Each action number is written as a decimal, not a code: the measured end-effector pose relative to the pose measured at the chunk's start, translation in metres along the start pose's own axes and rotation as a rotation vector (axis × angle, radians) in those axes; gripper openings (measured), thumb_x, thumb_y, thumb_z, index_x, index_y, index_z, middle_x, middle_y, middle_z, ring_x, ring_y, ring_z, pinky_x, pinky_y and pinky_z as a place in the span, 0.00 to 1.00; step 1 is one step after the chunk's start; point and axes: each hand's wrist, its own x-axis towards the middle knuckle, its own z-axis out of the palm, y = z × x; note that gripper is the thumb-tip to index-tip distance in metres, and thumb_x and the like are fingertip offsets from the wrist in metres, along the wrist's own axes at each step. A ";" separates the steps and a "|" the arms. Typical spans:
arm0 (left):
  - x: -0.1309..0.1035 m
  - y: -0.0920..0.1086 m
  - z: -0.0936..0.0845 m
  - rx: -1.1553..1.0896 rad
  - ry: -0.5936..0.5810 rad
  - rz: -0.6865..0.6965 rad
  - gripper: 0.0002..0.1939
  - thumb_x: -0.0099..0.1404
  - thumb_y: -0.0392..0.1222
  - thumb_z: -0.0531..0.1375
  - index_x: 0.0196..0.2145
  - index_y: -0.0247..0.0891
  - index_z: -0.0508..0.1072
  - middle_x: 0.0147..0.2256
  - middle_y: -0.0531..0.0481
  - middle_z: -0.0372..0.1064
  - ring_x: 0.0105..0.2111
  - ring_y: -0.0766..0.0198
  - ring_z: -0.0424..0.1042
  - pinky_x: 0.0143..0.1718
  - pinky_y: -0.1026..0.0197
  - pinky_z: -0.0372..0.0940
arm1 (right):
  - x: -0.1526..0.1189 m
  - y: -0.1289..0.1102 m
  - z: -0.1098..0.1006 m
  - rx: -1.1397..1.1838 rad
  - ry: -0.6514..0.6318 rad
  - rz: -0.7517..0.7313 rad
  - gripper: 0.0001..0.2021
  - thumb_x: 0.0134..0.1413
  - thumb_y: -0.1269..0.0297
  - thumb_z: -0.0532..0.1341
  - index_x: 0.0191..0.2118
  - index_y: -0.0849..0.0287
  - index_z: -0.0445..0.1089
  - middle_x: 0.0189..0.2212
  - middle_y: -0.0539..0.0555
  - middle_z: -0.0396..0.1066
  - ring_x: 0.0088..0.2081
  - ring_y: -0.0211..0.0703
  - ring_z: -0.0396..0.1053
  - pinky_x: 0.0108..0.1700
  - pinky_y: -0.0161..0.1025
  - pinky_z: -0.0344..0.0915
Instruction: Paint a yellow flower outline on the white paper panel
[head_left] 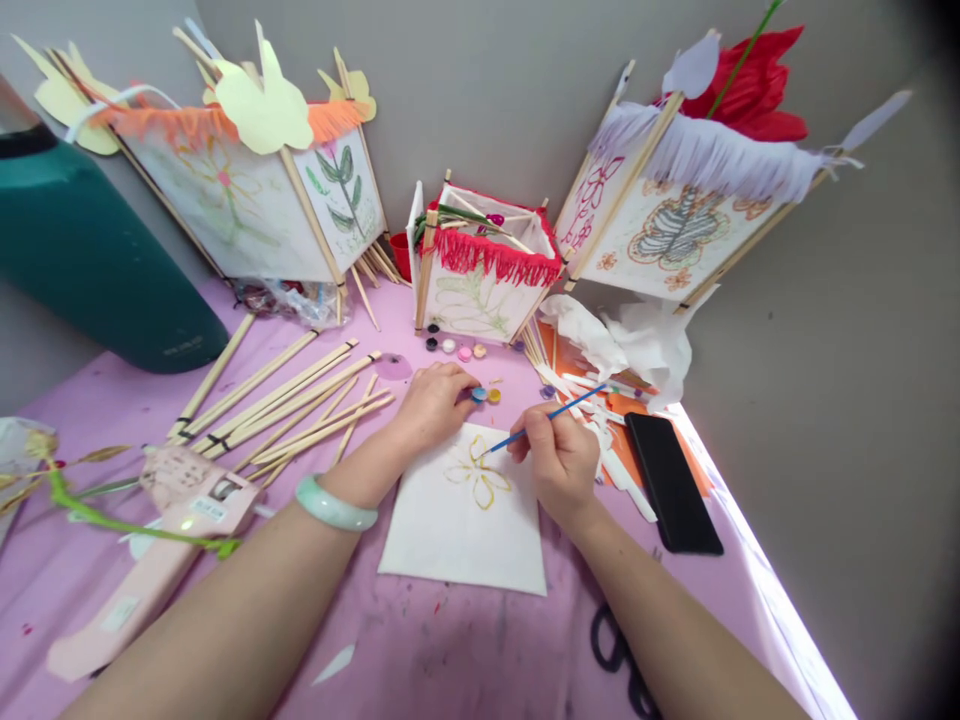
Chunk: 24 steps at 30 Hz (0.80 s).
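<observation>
My right hand (559, 455) grips a thin blue paintbrush (581, 398), its tip over a white sheet (461, 545). On the sheet is a yellow outlined flower (480, 475) with several petals. My left hand (435, 405), with a pale green bangle on the wrist, rests at the sheet's top left edge. Its fingers close on a small blue paint pot (478, 395). Beside that pot stands a yellow paint pot (493, 396). Farther back sit several more pots, among them a pink paint pot (465, 353).
Three paper lanterns on stick frames stand behind, the middle lantern (472, 300) fringed red. Bundled wooden sticks (292, 395), a pink glue gun (169, 540) and a teal bottle (97, 260) lie or stand left. At right are a black phone (671, 485), paper strips (626, 480) and scissors (609, 640).
</observation>
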 end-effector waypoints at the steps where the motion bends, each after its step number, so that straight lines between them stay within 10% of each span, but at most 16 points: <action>1: 0.000 0.000 0.000 -0.001 0.001 0.003 0.10 0.60 0.40 0.58 0.40 0.40 0.75 0.38 0.47 0.70 0.41 0.58 0.67 0.44 0.56 0.61 | -0.001 -0.001 0.001 -0.028 -0.006 -0.030 0.14 0.60 0.63 0.52 0.24 0.59 0.65 0.18 0.47 0.68 0.18 0.32 0.66 0.23 0.31 0.63; 24: 0.000 0.001 0.000 -0.006 0.001 -0.002 0.10 0.60 0.39 0.58 0.40 0.40 0.75 0.39 0.47 0.71 0.42 0.58 0.67 0.45 0.55 0.61 | -0.004 0.006 0.006 -0.100 -0.075 -0.121 0.16 0.60 0.66 0.52 0.21 0.58 0.64 0.18 0.48 0.68 0.20 0.32 0.67 0.23 0.31 0.63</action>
